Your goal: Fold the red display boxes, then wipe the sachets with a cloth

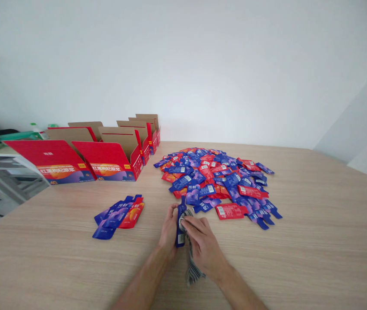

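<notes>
My left hand is closed on a blue pouch, held upright and edge-turned with its narrow spout end up and a white label low on it. Pressed against the pouch's face is a grey striped cloth, bunched under the fingers of my right hand and hanging down toward the table. To the left lies a small group of blue and red pouches, overlapping one another. Just beyond my hands spreads a big heap of loose blue and red pouches.
Several open red cartons stand in rows at the back left, flaps raised. A pale wood table lies under everything, with a white wall behind. Past its left edge is a white shelf unit with green items on top.
</notes>
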Action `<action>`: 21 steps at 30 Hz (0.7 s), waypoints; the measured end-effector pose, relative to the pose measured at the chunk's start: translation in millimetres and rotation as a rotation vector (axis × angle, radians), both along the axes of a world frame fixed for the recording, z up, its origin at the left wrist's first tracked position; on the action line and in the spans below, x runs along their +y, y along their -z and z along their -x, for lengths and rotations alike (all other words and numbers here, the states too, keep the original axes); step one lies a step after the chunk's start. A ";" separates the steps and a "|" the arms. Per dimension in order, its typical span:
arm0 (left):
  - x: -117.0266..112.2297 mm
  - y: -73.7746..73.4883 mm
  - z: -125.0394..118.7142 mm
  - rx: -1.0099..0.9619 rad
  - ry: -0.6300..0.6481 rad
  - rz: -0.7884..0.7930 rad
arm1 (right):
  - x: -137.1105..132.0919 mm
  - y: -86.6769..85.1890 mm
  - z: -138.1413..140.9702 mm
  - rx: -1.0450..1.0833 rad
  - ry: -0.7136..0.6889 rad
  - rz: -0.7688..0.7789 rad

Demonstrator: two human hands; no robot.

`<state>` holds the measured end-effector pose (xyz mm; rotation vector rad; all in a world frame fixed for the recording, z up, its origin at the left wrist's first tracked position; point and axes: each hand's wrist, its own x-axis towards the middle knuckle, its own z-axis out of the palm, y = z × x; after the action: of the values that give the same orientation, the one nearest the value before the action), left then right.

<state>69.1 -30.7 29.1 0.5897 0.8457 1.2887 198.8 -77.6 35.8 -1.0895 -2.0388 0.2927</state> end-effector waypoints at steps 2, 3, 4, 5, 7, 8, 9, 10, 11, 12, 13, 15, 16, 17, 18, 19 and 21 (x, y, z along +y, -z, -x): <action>-0.1 -0.2 -0.1 -0.030 0.010 0.023 | 2.5 1.8 -0.4 0.005 0.044 -0.015; 0.2 -1.1 0.1 -0.065 0.063 0.037 | 4.0 2.9 -1.6 0.005 0.070 -0.021; 0.7 -2.3 0.4 -0.104 0.129 0.042 | 5.5 3.9 -3.2 0.008 0.097 -0.026; 1.2 -3.7 0.6 -0.139 0.192 0.037 | 6.6 4.6 -5.1 0.010 0.117 -0.032; 2.5 -5.7 0.7 -0.175 0.232 0.005 | 7.3 4.9 -9.3 0.021 0.131 -0.046; 3.1 -6.2 0.7 -0.181 0.204 -0.008 | 6.8 4.3 -11.3 0.029 0.123 -0.057; 3.7 -6.3 0.5 -0.186 0.169 -0.011 | 5.9 3.2 -13.0 0.035 0.102 -0.070; 4.3 -6.0 0.5 -0.189 0.142 -0.005 | 4.6 1.7 -14.3 0.033 0.070 -0.083; 4.8 -5.3 0.6 -0.189 0.128 0.006 | 3.3 0.1 -15.0 0.015 0.023 -0.088; 5.2 -4.4 0.7 -0.185 0.124 0.016 | 2.1 -1.4 -15.2 -0.014 -0.030 -0.084; 5.5 -3.2 1.0 -0.175 0.129 0.022 | 1.2 -2.7 -14.8 -0.054 -0.081 -0.069; 6.0 -0.5 1.7 -0.159 0.150 0.023 | 0.9 -3.4 -13.0 -0.120 -0.131 -0.029; 6.1 0.8 1.8 -0.159 0.157 0.018 | 1.6 -2.7 -12.1 -0.132 -0.118 -0.013; 5.9 1.9 1.7 -0.163 0.163 0.010 | 2.9 -1.3 -11.5 -0.131 -0.086 -0.004; 5.6 2.7 1.3 -0.167 0.167 0.001 | 4.7 0.7 -11.5 -0.118 -0.040 -0.003; 4.9 3.2 0.5 -0.168 0.171 -0.007 | 6.9 3.0 -12.3 -0.099 0.011 -0.009; 2.7 3.1 -2.0 -0.145 0.185 -0.021 | 11.5 7.8 -15.6 -0.057 0.113 -0.026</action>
<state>71.1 -28.0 26.0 0.5701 0.6436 1.1575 214.4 -66.1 28.0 -1.2045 -2.0162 0.1792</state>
